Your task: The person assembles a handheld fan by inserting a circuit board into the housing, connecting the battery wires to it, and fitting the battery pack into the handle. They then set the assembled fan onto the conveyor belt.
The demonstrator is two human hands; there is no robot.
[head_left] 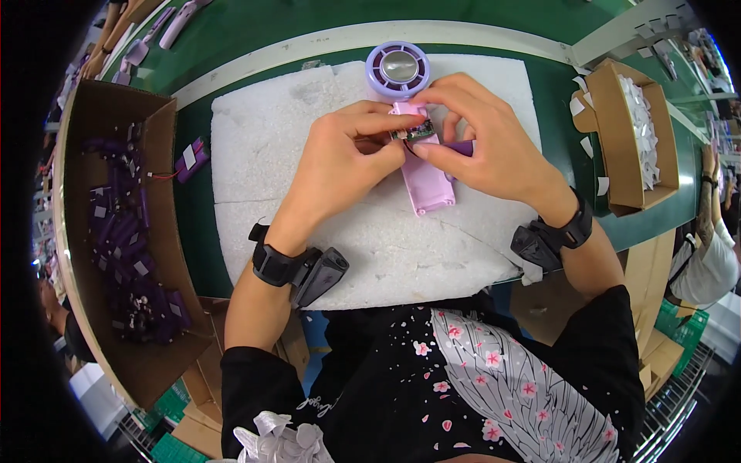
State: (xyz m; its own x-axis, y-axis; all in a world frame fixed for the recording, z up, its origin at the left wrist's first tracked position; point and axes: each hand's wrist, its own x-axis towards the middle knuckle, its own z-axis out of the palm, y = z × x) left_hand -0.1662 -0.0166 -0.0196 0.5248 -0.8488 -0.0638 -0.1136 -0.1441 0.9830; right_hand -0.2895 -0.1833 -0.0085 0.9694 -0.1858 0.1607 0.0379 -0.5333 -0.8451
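Note:
A handheld fan lies on a white foam sheet (262, 170), with its round lilac head (377, 77) at the far end. Its open pink handle shell (427, 185) points toward me. Fingers of my left hand (343, 154) are closed on a small green circuit board (421, 132) over the upper part of the shell. My right hand (490, 135) is closed around a purple battery (463, 147), which sticks out beside the shell; its fingertips are also close to the board. A thin dark wire shows between the hands. Fingers hide part of the board and battery.
On the left stands a cardboard box (166, 255) of purple batteries. A loose purple battery (192, 160) with a red wire lies beside it. Another cardboard box (610, 139), holding white pieces, is at the right. More fan parts (179, 23) lie at the far left.

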